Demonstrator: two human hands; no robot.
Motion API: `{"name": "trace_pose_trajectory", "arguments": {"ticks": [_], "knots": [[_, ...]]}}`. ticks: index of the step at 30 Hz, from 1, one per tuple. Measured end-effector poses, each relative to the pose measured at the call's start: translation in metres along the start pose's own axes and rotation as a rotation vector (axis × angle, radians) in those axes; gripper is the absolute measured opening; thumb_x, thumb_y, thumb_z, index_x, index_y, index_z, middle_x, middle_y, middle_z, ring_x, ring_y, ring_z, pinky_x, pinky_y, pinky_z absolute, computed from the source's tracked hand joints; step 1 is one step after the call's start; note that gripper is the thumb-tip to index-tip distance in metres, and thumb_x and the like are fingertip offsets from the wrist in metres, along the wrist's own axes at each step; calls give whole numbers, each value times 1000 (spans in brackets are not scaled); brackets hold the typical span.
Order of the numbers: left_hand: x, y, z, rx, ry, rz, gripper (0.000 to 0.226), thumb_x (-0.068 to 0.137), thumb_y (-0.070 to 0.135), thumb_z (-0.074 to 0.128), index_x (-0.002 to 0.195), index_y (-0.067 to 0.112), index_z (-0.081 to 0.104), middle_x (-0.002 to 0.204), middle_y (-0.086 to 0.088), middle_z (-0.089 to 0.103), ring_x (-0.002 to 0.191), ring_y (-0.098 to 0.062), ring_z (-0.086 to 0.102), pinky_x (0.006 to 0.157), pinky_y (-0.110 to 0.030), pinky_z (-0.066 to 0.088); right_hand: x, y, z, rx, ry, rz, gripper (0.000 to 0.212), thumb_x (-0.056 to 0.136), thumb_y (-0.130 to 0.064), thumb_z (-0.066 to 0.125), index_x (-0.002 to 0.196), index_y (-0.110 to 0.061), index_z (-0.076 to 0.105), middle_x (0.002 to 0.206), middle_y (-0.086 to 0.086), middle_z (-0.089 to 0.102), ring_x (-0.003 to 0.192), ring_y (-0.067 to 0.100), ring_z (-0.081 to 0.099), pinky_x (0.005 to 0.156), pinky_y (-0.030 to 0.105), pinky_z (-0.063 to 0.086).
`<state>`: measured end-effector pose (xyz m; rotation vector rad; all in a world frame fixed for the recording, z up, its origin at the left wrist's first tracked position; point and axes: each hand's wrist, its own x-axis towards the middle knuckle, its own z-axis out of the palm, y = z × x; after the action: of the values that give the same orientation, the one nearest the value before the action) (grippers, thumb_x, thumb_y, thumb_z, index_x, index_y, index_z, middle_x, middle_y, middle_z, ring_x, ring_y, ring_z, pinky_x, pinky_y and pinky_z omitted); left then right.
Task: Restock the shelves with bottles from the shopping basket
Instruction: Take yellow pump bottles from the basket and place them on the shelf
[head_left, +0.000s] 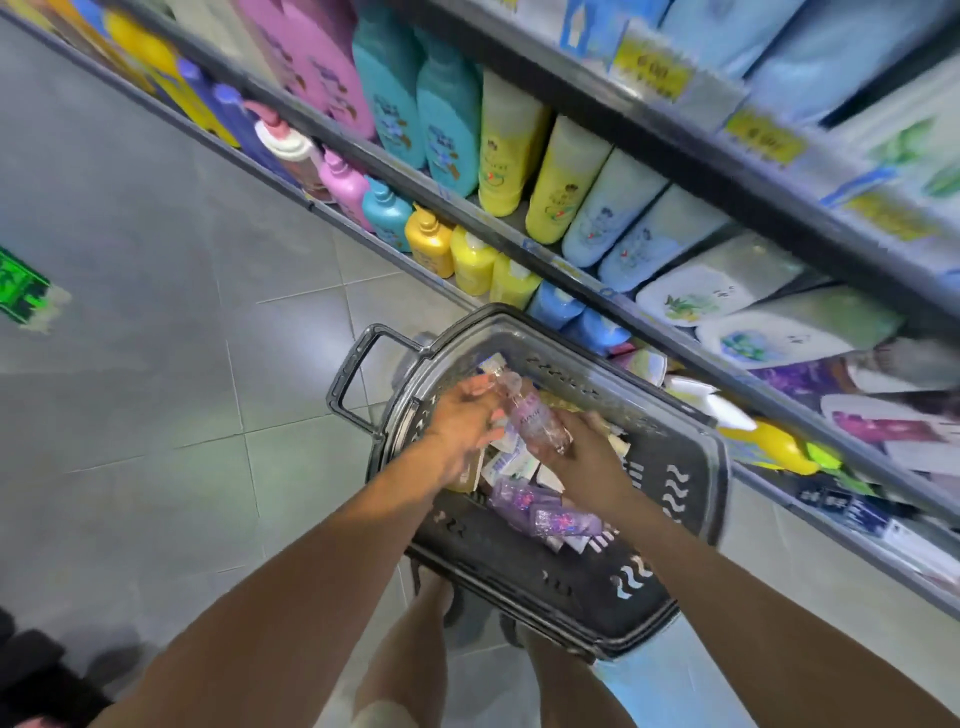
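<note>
Scene: a person stands in a shop aisle, both arms reaching down over a black basket (702, 470) on the grey tiled floor (156, 218).
Bottle: a clear, pink-tinted bottle (537, 423) is held over the middle of the basket, lying tilted, cap end far and left, base near and right.
Right hand: the right hand (584, 457) grips the base end, fingers curled under and round it.
Left hand: the left hand (462, 418) is at the cap end, its fingers bent against the neck. Motion blur makes it impossible to tell whether they grip or only touch.
Basket: inside lie purple packs (540, 512) near the person and white sachets (511, 462) under the hands. Its handle (358, 374) folds out to the left.
Shelves: the shelves (675, 156) run along the right and far side. They are packed with teal bottles (447, 119), yellow bottles (563, 182) and pale blue bottles (613, 208), with smaller pump bottles (428, 239) on the row below.
Tags: yellow price tags (652, 67) line the upper shelf edge.
Floor mark: a green sticker (21, 286) lies far left.
</note>
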<state>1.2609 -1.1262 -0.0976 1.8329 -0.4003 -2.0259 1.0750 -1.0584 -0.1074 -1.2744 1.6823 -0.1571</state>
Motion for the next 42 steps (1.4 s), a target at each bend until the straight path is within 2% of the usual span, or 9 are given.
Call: {"name": "trace_pose_trajectory", "arguments": {"ticks": [2, 8, 13, 17, 20, 24, 35, 39, 42], "knots": [[-36, 26, -1, -40, 2, 25, 33, 96, 13, 71, 126, 20, 61, 120, -7, 70, 99, -16, 73, 79, -35, 63, -20, -31, -26, 5, 22, -18, 57, 95, -37, 70, 145, -16, 52, 124, 0, 42, 104, 22, 56, 88, 22, 37], [-149, 103, 4, -149, -97, 207, 39, 97, 13, 69, 132, 10, 53, 129, -16, 68, 107, -29, 73, 89, -55, 59, -79, -120, -95, 78, 116, -223, 44, 92, -43, 73, 132, -29, 60, 108, -10, 51, 102, -13, 43, 80, 15, 35], [-242, 165, 13, -108, -158, 356, 34, 95, 18, 73, 125, 14, 56, 130, -12, 69, 112, -24, 72, 91, -53, 61, -131, -192, -149, 83, 184, -253, 59, 89, -54, 73, 139, -29, 55, 117, -1, 48, 100, -2, 47, 86, 25, 42], [-307, 207, 26, -74, -185, 477, 26, 98, 10, 68, 121, 14, 55, 114, -8, 70, 89, -18, 75, 83, -51, 62, -179, -245, -192, 124, 266, -416, 23, 95, -41, 73, 114, -29, 67, 99, -8, 59, 82, 4, 50, 73, 28, 41], [-358, 230, 38, -31, -210, 580, 28, 98, 7, 66, 123, 13, 53, 108, -4, 69, 87, -16, 71, 74, -46, 64, -217, -278, -222, 163, 329, -356, 51, 89, -51, 70, 133, -28, 59, 121, -12, 50, 110, 8, 51, 87, 26, 43], [-422, 255, 54, 16, -272, 712, 25, 99, 7, 64, 120, 15, 53, 106, 0, 68, 96, -15, 69, 92, -56, 57, -263, -302, -261, 187, 359, -431, 48, 83, -64, 61, 126, -44, 53, 116, -13, 51, 110, 12, 57, 94, 29, 47], [-567, 307, 139, 320, -415, 1013, 27, 95, 8, 70, 117, 16, 58, 112, -4, 69, 96, -15, 70, 74, -41, 64, -377, -323, -365, 187, 552, -516, 31, 95, -34, 69, 125, -30, 61, 99, -10, 59, 52, 3, 43, 56, 17, 33], [-616, 311, 186, 371, -490, 1113, 33, 95, 3, 68, 125, 7, 54, 105, -2, 69, 71, -1, 68, 51, -20, 53, -425, -315, -406, 198, 670, -543, 34, 94, -35, 71, 126, -29, 62, 103, -11, 59, 65, -7, 49, 66, 18, 35], [-647, 314, 222, 406, -587, 1157, 32, 94, 6, 70, 123, 9, 56, 111, -5, 70, 82, -8, 71, 65, -35, 63, -462, -308, -436, 205, 759, -556, 33, 93, -27, 74, 124, -23, 65, 92, -16, 57, 68, -13, 51, 66, 13, 35]]}}
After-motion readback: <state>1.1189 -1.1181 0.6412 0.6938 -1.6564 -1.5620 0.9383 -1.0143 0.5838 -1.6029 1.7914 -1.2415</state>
